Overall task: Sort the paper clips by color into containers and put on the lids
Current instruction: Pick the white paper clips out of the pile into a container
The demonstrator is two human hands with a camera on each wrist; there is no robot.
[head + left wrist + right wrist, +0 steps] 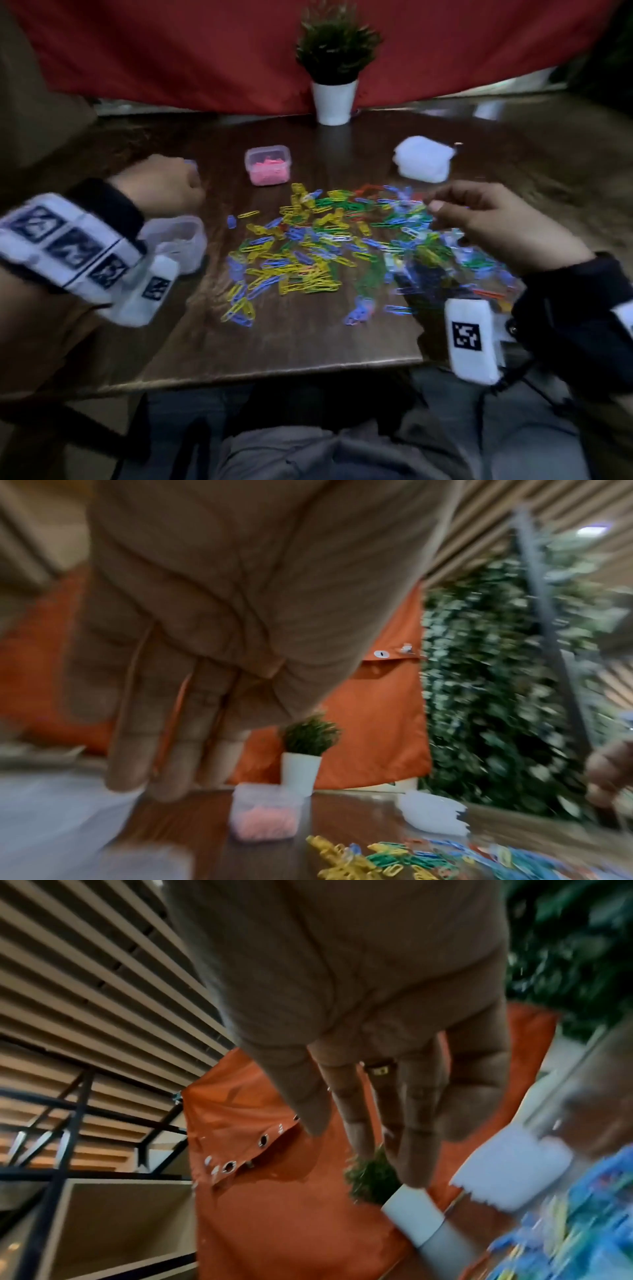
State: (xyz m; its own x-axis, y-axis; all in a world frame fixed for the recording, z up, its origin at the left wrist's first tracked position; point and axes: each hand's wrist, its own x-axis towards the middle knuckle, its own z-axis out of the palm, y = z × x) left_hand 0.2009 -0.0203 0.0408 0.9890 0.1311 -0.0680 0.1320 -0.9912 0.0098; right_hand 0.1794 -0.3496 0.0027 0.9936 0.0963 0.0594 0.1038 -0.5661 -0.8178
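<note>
A pile of paper clips in yellow, blue, green and red covers the middle of the dark table. An uncovered clear box with pink clips stands behind the pile. My left hand hovers at the left, above a clear container. A purple blur shows at its knuckles. In the left wrist view its fingers hang straight and hold nothing that I can see. My right hand hovers over the pile's right side. Its fingers are stretched out, one with a ring.
A white heap of containers or lids lies at the back right. A potted plant stands at the table's far edge, before a red cloth. Shiny clear plastic covers clips under my right hand. The table's near edge is close to my lap.
</note>
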